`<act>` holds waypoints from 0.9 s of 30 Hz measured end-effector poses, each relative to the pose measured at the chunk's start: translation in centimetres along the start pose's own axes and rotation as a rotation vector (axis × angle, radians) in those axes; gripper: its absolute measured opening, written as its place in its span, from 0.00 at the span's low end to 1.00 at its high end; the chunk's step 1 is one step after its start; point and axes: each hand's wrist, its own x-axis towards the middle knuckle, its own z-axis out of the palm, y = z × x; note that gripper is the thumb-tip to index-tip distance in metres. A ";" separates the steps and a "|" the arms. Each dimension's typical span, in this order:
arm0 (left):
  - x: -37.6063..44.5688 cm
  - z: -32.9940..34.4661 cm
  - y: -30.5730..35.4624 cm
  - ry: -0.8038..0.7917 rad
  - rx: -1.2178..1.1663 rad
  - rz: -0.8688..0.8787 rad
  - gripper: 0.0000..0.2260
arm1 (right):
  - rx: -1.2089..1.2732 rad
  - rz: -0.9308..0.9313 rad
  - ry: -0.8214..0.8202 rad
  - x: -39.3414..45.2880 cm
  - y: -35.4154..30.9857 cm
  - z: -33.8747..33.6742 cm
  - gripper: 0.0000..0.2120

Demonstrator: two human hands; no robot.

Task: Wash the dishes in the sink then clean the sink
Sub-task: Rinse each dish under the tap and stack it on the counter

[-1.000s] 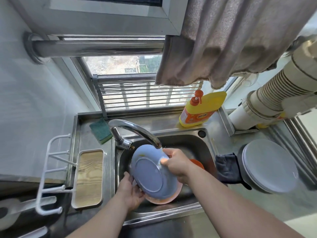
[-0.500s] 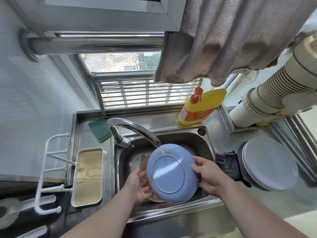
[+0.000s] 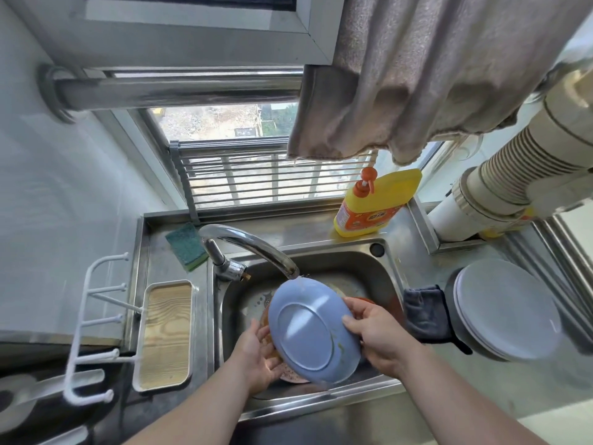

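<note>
two hands hold one blue plate [image 3: 313, 330] over the steel sink [image 3: 390, 277], low in the middle of the frame, its underside turned up toward us and its top edge just under the spout of the faucet [image 3: 253, 248], where water seems to run onto it. our right hand [image 3: 373, 335] grips the plate's right rim, fingers curled over the edge. our left hand [image 3: 258, 354] sits at the lower left rim with fingers loosely spread, partly under the plate; we cannot tell whether it grips or only supports.

we judge the washing far from done. yellowish smears still show near the blue plate's lower right rim. beneath it lies a pink plate [image 3: 290, 375] speckled with food, and an orange dish [image 3: 390, 308] shows behind our right hand, both unwashed by the look of them. grey plates [image 3: 507, 308] are stacked at the right edge of the frame on the counter, with a dark cloth [image 3: 425, 314] between them and the sink. the green sponge [image 3: 186, 245] left of the faucet and the yellow dish soap bottle [image 3: 377, 205] at the window ledge stand untouched. cleaning the sink itself is all still ahead.
</note>
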 end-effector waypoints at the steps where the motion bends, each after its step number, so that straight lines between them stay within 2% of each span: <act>1: -0.1 -0.2 0.1 0.000 -0.021 0.002 0.24 | -0.013 -0.004 -0.011 0.2 -0.3 0.6 0.17; 6: 0.3 -1.2 0.9 0.024 -0.124 0.012 0.27 | -0.010 -0.011 0.002 1.1 -2.1 3.6 0.14; 13: 0.5 -1.6 1.2 0.007 -0.296 0.000 0.30 | 0.255 0.061 0.113 2.6 -5.0 7.1 0.11; 18: 0.9 -2.2 1.2 -0.081 -0.430 0.016 0.34 | 0.423 0.083 0.193 3.9 -5.9 8.1 0.11; 21: 0.4 -2.4 1.6 -0.108 -0.444 0.039 0.31 | 0.481 0.097 0.203 4.3 -5.4 7.9 0.14; 27: -0.3 -1.4 2.8 -0.142 -0.415 0.087 0.17 | 0.629 0.125 0.210 3.9 -3.7 5.1 0.17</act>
